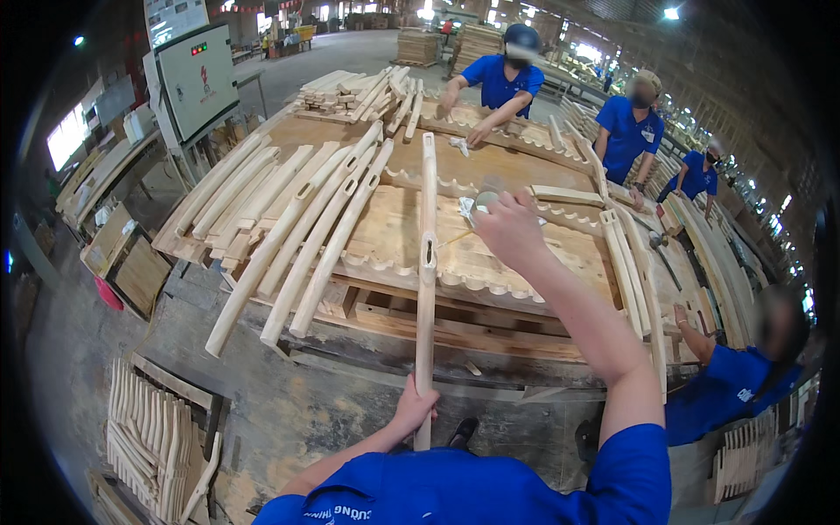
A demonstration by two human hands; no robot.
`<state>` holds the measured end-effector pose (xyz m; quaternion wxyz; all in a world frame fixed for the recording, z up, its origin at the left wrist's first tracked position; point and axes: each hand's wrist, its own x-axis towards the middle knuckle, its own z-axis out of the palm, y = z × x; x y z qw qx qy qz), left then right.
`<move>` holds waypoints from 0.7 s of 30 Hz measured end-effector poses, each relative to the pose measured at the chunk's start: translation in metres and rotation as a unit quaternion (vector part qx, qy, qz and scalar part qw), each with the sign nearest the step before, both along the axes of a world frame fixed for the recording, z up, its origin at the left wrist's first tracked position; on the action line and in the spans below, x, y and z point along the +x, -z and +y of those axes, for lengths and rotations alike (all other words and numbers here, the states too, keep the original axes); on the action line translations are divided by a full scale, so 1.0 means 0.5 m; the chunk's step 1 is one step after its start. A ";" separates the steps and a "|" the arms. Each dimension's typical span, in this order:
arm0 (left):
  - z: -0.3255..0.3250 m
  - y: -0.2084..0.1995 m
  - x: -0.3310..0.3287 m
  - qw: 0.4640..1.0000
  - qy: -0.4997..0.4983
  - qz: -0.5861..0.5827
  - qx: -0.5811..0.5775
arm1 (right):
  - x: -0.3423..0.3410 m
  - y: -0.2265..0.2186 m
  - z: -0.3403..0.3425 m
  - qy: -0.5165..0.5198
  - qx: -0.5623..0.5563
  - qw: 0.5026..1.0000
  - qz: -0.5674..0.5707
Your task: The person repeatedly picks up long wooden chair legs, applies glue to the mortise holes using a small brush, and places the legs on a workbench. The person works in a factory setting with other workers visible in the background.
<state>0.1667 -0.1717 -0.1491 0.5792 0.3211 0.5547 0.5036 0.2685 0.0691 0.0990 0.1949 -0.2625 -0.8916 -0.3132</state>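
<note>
A long pale wooden post (426, 306) runs away from me, its far part over the table. My left hand (415, 406) is wrapped round it close to its near end. Partway along, a dark slot (429, 251) is cut into its upper face. My right hand (509, 229) is closed on a thin stick (455, 237), whose tip points at this slot; whether it touches is too small to tell. A small round greenish container (483, 203) shows at the fingers, partly hidden and blurred. White crumpled material (466, 208) lies beside it.
Several slotted posts (306, 254) lie to the left, ends overhanging the wooden table (381, 223). Scalloped strips (490, 284) cross it. Co-workers in blue stand at the far side (507, 83) and right (735, 385). More wooden parts (153, 437) stand on the floor at lower left.
</note>
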 end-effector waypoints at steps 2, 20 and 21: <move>-0.002 0.000 0.006 1.000 -0.006 0.002 0.003 | -0.055 -0.019 -0.016 -0.057 0.067 0.995 -0.056; -0.017 -0.046 0.009 0.995 -0.019 0.081 0.051 | -0.158 -0.021 -0.062 -0.084 0.034 0.958 -0.272; -0.018 -0.044 0.007 0.996 -0.017 0.074 0.039 | -0.168 -0.020 -0.067 -0.094 0.030 0.954 -0.282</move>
